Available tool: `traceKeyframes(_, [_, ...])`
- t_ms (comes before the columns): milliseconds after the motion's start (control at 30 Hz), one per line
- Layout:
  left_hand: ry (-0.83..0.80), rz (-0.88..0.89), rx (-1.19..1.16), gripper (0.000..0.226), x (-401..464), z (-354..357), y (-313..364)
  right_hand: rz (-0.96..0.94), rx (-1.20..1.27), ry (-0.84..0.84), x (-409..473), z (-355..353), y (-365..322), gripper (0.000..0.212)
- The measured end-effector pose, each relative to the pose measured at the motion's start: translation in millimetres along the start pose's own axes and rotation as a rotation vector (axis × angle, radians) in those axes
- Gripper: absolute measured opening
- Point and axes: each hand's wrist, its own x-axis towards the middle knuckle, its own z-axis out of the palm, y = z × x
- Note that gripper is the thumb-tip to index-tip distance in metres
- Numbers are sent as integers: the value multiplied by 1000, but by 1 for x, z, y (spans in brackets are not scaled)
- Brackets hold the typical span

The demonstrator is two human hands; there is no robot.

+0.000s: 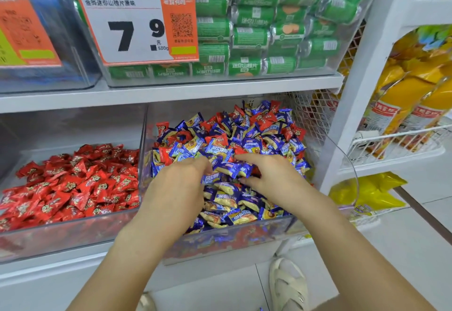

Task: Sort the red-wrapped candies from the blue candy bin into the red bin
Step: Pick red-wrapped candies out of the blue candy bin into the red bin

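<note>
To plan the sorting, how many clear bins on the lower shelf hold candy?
2: the red bin on the left, and the blue candy bin beside it on the right, where both hands reach.

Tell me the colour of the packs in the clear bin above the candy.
Green packs, seen in the head view.

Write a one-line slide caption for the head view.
Both hands, left hand and right hand, dig into the mixed blue candy bin beside the red bin of red-wrapped candies.

Two hands (176, 188); two candy bins (73, 234)
</note>
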Motion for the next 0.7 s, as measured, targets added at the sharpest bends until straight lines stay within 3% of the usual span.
traceKeyframes(167, [155,-44,-358,36,0,-8,-8,31,94,79,-1,-11,6,64])
traceKeyframes(367, [331,-9,-416,33,-2,-17,-9,111,243,237,-3,-21,20,36])
traceKeyframes(433, [296,-13,-298,28,-1,-17,-10,106,189,220,-6,-24,21,30])
traceKeyframes(567, [-31,28,-14,31,-4,-4,-5,120,76,183,-7,-23,25,34])
traceKeyframes(700, [-78,24,133,50,-8,2,-1,232,227,253,-4,-26,38,18])
